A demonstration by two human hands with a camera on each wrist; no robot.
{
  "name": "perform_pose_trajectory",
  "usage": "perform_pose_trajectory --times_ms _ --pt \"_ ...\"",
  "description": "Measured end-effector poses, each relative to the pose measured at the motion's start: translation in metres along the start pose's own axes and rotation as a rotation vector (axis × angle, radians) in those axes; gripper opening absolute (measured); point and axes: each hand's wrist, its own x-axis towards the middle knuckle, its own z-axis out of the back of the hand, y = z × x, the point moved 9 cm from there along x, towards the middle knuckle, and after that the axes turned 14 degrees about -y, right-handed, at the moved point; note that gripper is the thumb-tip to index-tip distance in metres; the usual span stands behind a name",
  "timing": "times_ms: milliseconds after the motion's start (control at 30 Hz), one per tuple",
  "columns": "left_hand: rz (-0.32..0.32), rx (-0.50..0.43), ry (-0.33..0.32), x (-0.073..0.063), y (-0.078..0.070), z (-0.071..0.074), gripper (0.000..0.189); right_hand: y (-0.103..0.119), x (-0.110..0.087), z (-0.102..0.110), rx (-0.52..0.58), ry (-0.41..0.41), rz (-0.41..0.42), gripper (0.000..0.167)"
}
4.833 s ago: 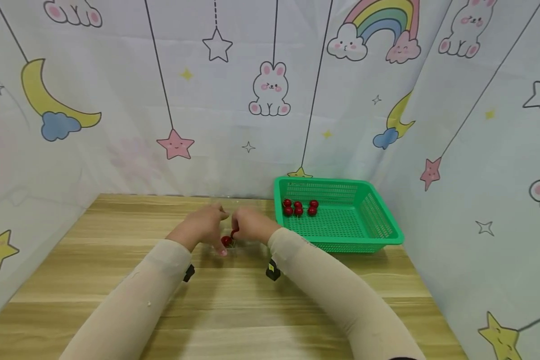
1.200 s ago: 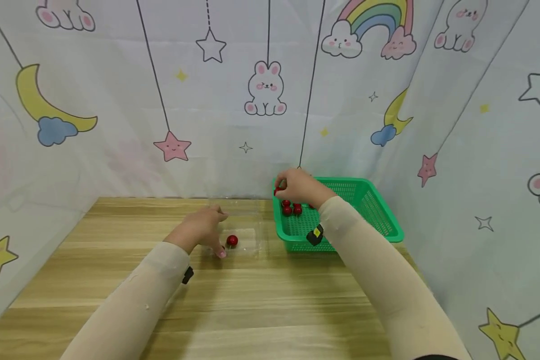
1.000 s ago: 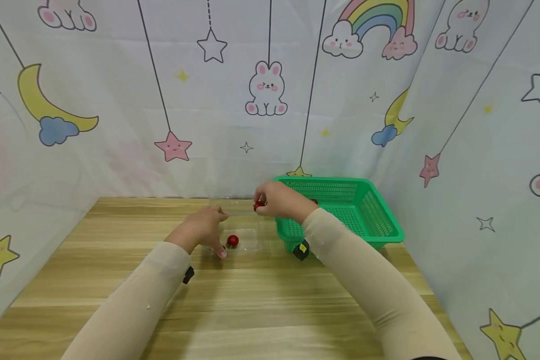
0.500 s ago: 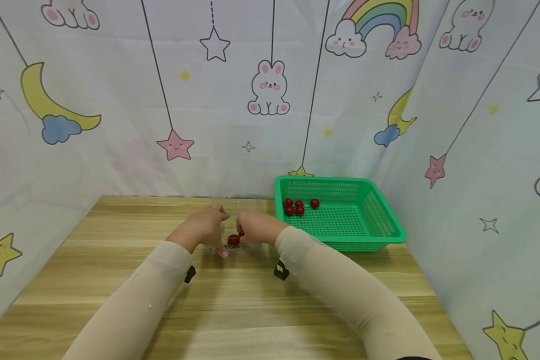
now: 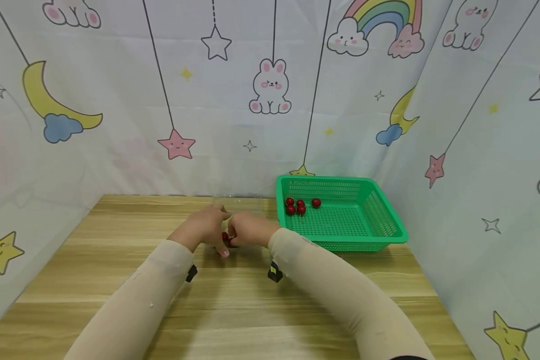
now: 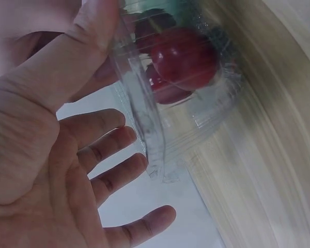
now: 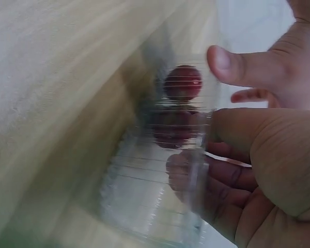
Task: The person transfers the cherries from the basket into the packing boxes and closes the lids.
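Observation:
A clear plastic box (image 5: pixel 252 247), seen through in both wrist views, stands at the middle of the table with red cherries (image 6: pixel 183 57) in its left part. My left hand (image 5: pixel 202 227) spans the box's left end, thumb by its rim and fingers spread and relaxed. Reaching down into the box, my right hand (image 5: pixel 252 229) pinches a dark red cherry (image 7: pixel 176 126) by its fingertips, close beside another one. The hands partly hide the box and its cherries in the head view, and the right fingertips are blurred through the plastic in the right wrist view.
A green plastic basket (image 5: pixel 342 239) stands to the right of the box, with several cherries (image 5: pixel 300 206) in its left part. The wooden table (image 5: pixel 234 310) ends at a white printed curtain (image 5: pixel 229 125) at the back and sides.
My right hand carried a cherry from the green basket left to the plastic box and lowered it in. The basket holds one cherry fewer than before. My left hand has stayed put.

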Motion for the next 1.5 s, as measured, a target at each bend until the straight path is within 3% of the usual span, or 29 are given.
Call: perform_pose_trajectory --times_ms 133,300,567,733,1067,1300,1500 --pt "0.008 0.008 0.009 0.0 0.0 -0.001 0.12 -0.003 -0.005 0.015 0.016 -0.004 -0.017 0.014" --pt "0.025 0.005 0.022 0.001 0.002 -0.002 0.124 -0.017 -0.015 0.051 0.016 -0.022 -0.078 0.025" --pt "0.024 0.0 0.021 0.002 0.002 -0.002 0.125 -0.07 -0.031 0.109 0.039 -0.106 -0.202 0.025" --pt "0.023 0.003 0.023 0.001 0.002 -0.002 0.125 -0.109 -0.038 0.126 0.063 -0.141 -0.272 0.023" --pt "0.031 -0.001 0.026 0.001 0.001 -0.001 0.125 -0.187 -0.048 0.133 0.042 -0.122 -0.37 0.03" --pt "0.034 -0.003 0.022 0.002 0.004 -0.003 0.126 -0.229 -0.053 0.115 0.01 -0.065 -0.446 0.037" --pt "0.041 -0.01 0.022 0.002 0.003 -0.003 0.126 -0.251 -0.056 0.1 0.001 -0.022 -0.487 0.044"
